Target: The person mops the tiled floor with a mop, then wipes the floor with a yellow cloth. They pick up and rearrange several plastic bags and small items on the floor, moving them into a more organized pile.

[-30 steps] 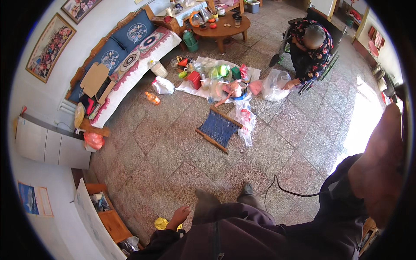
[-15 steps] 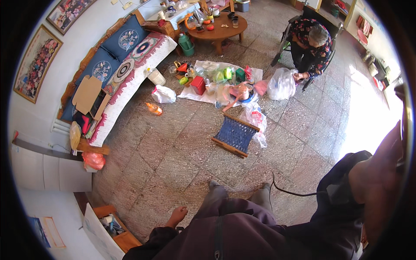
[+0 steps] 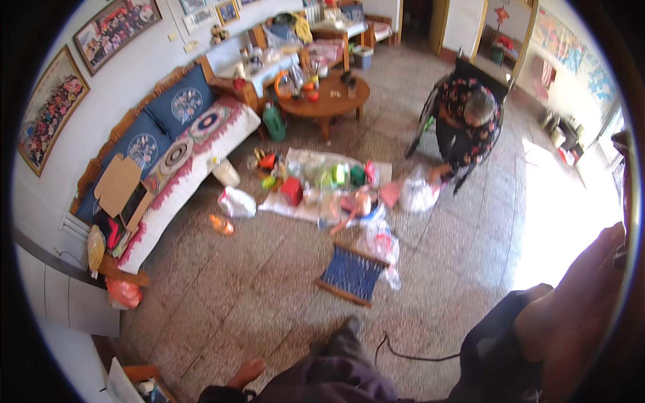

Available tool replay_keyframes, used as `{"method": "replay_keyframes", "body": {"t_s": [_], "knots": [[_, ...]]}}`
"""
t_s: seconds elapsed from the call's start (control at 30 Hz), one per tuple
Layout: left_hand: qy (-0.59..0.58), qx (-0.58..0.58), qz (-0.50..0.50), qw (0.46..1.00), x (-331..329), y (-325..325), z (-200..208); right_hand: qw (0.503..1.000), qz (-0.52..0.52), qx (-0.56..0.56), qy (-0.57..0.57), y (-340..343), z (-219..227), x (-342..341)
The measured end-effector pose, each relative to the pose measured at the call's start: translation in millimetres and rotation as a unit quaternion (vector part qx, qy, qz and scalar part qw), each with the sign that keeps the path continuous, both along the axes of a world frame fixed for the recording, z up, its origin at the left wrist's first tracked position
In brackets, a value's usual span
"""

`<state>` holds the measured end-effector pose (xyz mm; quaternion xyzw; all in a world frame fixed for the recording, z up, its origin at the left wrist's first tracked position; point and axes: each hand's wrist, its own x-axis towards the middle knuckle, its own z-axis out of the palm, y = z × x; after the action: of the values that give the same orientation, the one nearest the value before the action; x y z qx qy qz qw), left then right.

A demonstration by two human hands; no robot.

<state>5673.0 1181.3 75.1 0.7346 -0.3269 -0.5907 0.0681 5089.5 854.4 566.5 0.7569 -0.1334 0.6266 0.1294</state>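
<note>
My left hand hangs low by my left side, near no object. It is smeared by motion, so its fingers cannot be made out, and nothing shows in it. My right hand is raised close at the right rim, large and blurred. Its fingertips run into the dark edge, and what they touch is hidden. A thin black cable runs by my right sleeve down to the floor. In front of my feet lies a low folding stool with a blue woven seat and wooden bars.
Beyond the stool, a white sheet bears plastic bags, a red box and several small things. A person in a wheelchair bends over a clear plastic bag. A sofa lines the left wall; a round wooden table stands behind.
The view has tilted up, so the room's things sit lower and slightly left. The person in the wheelchair still holds the clear bag. My right hand stays raised; one foot now shows further forward.
</note>
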Motion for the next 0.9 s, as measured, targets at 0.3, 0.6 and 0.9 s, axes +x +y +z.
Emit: {"method": "replay_keyframes", "body": {"t_s": [0.3,0.6,0.9], "knots": [[-0.035,0.02,-0.046,0.998,-37,-125,61,0.993,-0.113,-0.005,-0.017,-45,13,-35],[-0.052,0.021,-0.076,0.995,-59,-280,52,0.979,-0.198,-0.019,-0.036,-27,18,-82],[-0.027,0.13,-0.037,0.99,-5,-208,31,0.997,-0.079,-0.018,0.014,-91,-25,-11]]}}
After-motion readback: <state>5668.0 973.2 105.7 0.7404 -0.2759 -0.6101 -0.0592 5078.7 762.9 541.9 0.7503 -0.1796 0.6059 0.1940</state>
